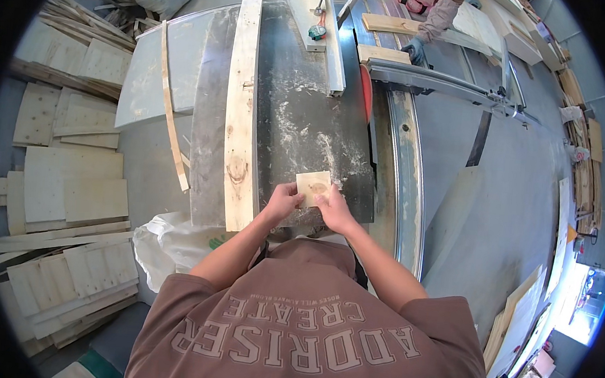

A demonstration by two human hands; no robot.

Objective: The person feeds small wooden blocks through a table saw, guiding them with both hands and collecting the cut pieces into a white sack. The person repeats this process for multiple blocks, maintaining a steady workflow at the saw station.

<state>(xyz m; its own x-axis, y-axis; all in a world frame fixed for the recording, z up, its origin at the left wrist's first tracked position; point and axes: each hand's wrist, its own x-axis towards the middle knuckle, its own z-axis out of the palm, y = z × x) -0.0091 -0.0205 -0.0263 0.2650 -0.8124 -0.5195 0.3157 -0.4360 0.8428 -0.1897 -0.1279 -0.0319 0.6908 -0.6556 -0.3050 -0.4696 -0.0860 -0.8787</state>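
Observation:
Both my hands grip a small, roughly square piece of pale wood (312,181) with a knot in it, above the near part of a dark machine table (285,129). My left hand (284,202) is closed on its left edge, the thumb on top. On the right edge, my right hand (334,210) pinches it with the thumb over the near corner. Their other fingers are mostly hidden. Left of my left hand, a long knotty plank (240,126) lies lengthwise on the table. Pale sawdust (329,149) is scattered just beyond the wood piece.
A red curved part (365,92) stands at the table's right edge, beside a metal rail (408,175). Farther right, a co-worker's gloved hand (415,50) rests by some boards (383,54). Stacked wood panels (67,185) line the left; a white sack (167,246) sits near me.

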